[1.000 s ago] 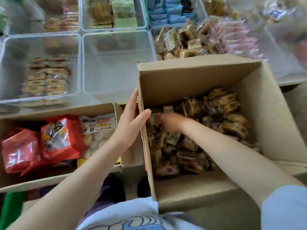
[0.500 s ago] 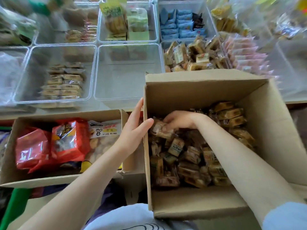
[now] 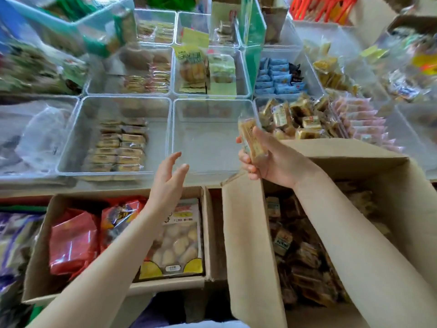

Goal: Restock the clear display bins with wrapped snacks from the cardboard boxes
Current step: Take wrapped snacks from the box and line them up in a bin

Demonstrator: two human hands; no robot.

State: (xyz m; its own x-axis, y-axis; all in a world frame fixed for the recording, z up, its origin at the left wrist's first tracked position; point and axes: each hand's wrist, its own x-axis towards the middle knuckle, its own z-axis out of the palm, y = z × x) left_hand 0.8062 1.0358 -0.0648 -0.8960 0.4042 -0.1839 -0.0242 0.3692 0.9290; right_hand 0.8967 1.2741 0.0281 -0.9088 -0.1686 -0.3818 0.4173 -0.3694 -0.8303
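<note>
The right hand (image 3: 269, 159) grips a stack of tan snacks in clear wrappers (image 3: 251, 140), fingers curled round its near side and thumb along the far side. The stack stands nearly upright, lifted clear of the large brown cardboard box (image 3: 250, 245) below the hand, and sits in front of the near right corner of the transparent plastic display bin (image 3: 203, 136) just ahead. How many wrapped pieces make up the stack cannot be told.

Beneath the right forearm, the large box holds a loose heap of small brown and gold wrapped snacks (image 3: 298, 252).

The left hand (image 3: 169, 178) hangs in the air to the left of the right hand, well apart from it, fingers straight and loosely spread, palm turned toward the right. It holds nothing and touches nothing, and sits over the near rim of the same transparent bin.

Under the left forearm lies a shallower brown cardboard box (image 3: 37, 256) with glossy red foil bags (image 3: 73, 240) and a clear-windowed packet of pale round biscuits (image 3: 177, 242).

Ahead of the left hand and to its left, a second clear bin holds rows of flat tan wrapped biscuits (image 3: 120, 145). Ahead of the right hand, another bin is heaped with small gold-wrapped squares (image 3: 295, 119), and beyond it stand blue wrapped packets (image 3: 276, 79).
</note>
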